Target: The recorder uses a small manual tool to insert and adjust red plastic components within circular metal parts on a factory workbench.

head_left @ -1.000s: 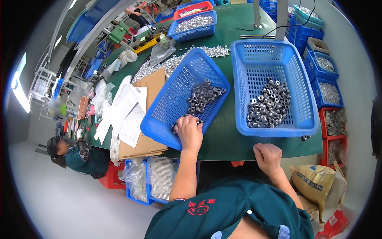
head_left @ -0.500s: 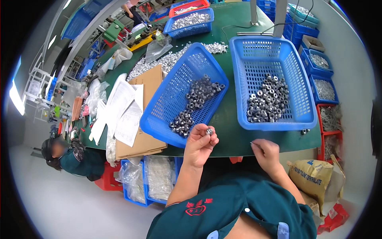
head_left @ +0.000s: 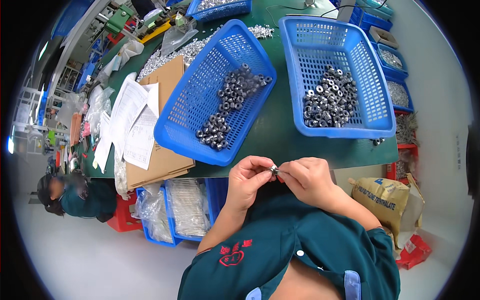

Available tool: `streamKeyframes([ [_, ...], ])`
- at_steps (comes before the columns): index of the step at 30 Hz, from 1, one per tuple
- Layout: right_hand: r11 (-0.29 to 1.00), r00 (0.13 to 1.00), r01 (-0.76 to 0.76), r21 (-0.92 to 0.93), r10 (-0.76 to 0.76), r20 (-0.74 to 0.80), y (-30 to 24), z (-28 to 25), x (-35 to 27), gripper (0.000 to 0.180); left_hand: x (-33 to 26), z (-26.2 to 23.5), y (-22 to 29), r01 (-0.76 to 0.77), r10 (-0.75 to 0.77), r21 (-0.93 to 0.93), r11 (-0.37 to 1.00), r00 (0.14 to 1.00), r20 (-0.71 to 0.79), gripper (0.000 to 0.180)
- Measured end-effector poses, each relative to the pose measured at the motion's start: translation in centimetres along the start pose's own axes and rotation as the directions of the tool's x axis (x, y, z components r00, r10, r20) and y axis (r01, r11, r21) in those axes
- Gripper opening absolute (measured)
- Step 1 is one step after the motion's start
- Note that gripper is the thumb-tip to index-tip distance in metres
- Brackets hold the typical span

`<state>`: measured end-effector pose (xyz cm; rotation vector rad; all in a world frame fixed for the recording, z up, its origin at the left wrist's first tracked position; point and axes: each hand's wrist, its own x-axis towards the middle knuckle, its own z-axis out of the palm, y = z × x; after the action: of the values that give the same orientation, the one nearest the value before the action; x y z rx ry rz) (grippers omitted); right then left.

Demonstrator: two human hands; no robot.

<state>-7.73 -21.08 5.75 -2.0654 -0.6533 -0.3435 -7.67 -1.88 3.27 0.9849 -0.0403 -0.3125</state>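
Just beyond the table's near edge, my left hand (head_left: 245, 184) pinches a small shiny metal ring (head_left: 273, 169) between thumb and fingertips. My right hand (head_left: 311, 181) meets it there, its fingers pressed together around something thin whose tip touches the ring; its kind is too small to make out. Ahead on the left lies a tilted blue plastic basket (head_left: 172, 127) with dark metal rings (head_left: 215, 131) in two heaps. A second blue basket (head_left: 345, 132), to the right, holds one heap of similar rings (head_left: 330, 100).
Cardboard sheets (head_left: 165, 167) and printed papers (head_left: 139, 142) lie left on the green table (head_left: 265, 145). Silvery parts (head_left: 185, 52) spread behind the left basket. A few loose rings (head_left: 378, 141) sit by the right basket. Below are bins of bagged rods (head_left: 187, 207); a person (head_left: 85, 197) sits far left.
My right hand has moved left to meet my left hand at the ring. My left hand has turned and come slightly lower. The whole view has shifted, with the baskets higher in it.
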Motion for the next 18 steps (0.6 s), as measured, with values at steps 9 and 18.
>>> streamKeyframes([
  [9,0.848,0.884,-0.466,0.253,0.431,0.182,-0.3,0.7,0.4,0.013,0.5,-0.2,-0.1,-0.095,0.1,0.165,0.982,0.995,-0.021,0.02],
  [18,0.691,0.813,-0.579,0.434,0.53,0.241,0.1,0.7,-0.3,0.018,0.8,-0.7,0.3,0.05,-0.059,-0.102,0.994,0.995,-0.086,0.023],
])
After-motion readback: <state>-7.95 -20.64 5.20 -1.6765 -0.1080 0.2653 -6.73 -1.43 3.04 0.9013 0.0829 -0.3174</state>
